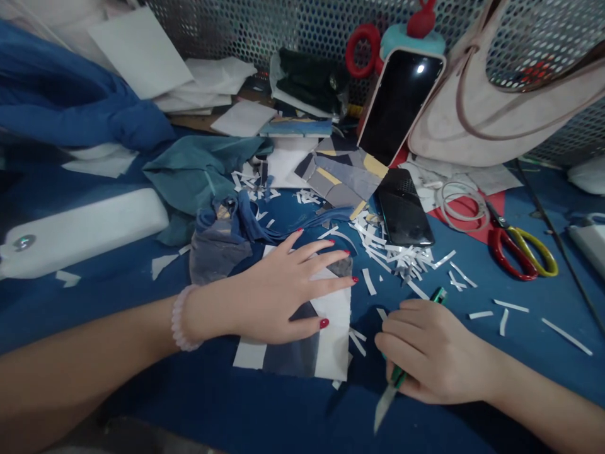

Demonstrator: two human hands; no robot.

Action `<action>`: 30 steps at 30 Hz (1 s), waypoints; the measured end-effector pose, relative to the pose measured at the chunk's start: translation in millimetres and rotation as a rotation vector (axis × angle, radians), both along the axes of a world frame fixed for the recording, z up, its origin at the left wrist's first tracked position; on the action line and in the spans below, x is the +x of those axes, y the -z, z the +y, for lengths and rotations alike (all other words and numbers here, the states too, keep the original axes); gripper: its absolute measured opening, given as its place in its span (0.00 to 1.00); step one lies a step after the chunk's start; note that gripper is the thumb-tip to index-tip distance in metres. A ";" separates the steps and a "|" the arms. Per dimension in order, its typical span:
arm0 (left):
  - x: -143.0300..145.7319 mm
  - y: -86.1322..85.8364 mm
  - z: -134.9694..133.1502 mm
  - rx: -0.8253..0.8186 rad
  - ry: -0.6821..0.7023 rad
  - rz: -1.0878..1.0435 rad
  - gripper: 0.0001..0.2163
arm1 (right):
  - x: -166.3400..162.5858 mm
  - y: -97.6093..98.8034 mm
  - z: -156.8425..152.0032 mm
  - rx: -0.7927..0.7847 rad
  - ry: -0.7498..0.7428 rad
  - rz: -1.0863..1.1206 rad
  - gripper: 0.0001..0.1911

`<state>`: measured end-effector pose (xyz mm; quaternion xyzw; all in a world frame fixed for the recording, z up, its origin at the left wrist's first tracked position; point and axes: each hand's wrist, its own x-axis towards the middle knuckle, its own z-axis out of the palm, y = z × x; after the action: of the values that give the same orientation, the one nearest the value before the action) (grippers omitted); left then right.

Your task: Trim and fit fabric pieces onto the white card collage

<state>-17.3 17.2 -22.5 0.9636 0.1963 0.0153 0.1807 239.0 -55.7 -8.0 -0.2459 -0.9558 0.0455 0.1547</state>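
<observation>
My left hand (288,293) lies flat with fingers spread on a patchwork piece of white paper and dark fabric (326,343) on the blue mat (236,403). My right hand (430,350) is closed around a green-handled craft knife (396,378), its blade pointing down toward me just right of the piece's lower right corner. Several white paper strips (397,255) lie scattered beyond both hands.
Red and yellow scissors (517,249) lie at right. A dark phone (404,208) lies flat, another phone (399,104) leans on a pale bag (496,120). Blue and teal cloth (198,167), a white oblong device (85,230) and stacked white sheets (208,85) sit left and behind.
</observation>
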 end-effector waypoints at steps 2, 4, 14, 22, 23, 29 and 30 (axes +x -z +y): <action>0.2 0.6 0.4 0.003 0.001 0.004 0.27 | 1.4 1.7 2.5 -0.012 -0.003 -0.001 0.18; 0.2 0.9 1.0 0.012 0.005 0.013 0.28 | 0.2 3.0 4.7 0.001 -0.002 -0.008 0.17; 0.8 1.8 1.6 0.022 0.011 0.007 0.27 | -7.5 2.0 5.7 0.002 -0.018 0.057 0.19; 0.0 1.8 1.5 0.009 0.009 0.004 0.27 | -7.7 3.2 4.9 0.009 -0.041 0.070 0.20; 0.3 1.9 1.6 0.007 0.008 0.005 0.27 | -8.0 3.6 5.1 0.012 -0.044 0.071 0.20; 0.3 3.1 1.4 0.016 0.010 -0.004 0.27 | -11.8 7.2 4.3 0.073 -0.028 0.087 0.18; 0.0 3.3 1.4 0.025 0.010 -0.006 0.27 | -12.5 7.4 3.7 0.085 -0.030 0.087 0.18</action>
<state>-17.3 18.7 -25.8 0.9667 0.1908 0.0199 0.1695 226.5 -52.0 -15.4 -0.2226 -0.9528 0.0179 0.2059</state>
